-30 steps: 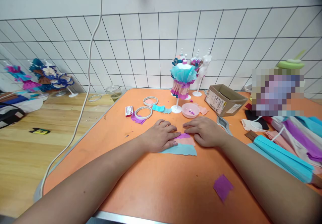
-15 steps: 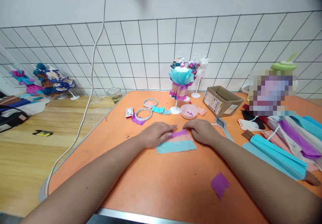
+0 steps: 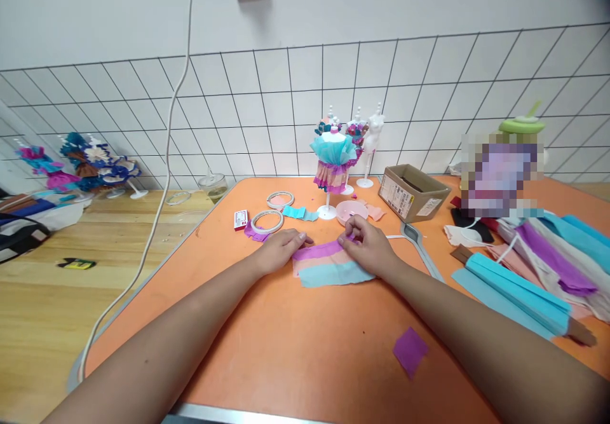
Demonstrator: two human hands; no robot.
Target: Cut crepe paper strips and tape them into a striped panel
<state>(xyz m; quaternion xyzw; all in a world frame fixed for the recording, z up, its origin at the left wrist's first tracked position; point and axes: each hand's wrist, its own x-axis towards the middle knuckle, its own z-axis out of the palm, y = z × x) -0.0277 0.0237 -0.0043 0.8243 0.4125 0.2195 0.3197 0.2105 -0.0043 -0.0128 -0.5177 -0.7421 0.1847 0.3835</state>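
A layered strip of crepe paper point(image 3: 325, 260) lies on the orange table in front of me, banded purple, peach and light blue from far edge to near edge. At its left end rests my left hand point(image 3: 282, 250), fingers stretched out and touching the purple band's corner. My right hand point(image 3: 368, 247) pinches the far right corner of the purple band between thumb and fingers, covering that end. Just beyond stands a small white dress form in a turquoise, peach and purple paper dress point(image 3: 333, 157). A pink bowl point(image 3: 351, 212) is partly behind my right hand.
Two tape rolls point(image 3: 267, 222), a small red-and-white box point(image 3: 241, 220) and blue paper pieces point(image 3: 299, 213) lie at the left. A cardboard box point(image 3: 413, 192), scissors point(image 3: 419, 246) and crepe paper rolls point(image 3: 521, 290) are right. A purple scrap point(image 3: 410, 352) lies nearer me.
My left hand has slid left, uncovering more of the paper's left end. My right hand has risen slightly and curled into a pinch at the purple band's right corner. The view has shifted slightly.
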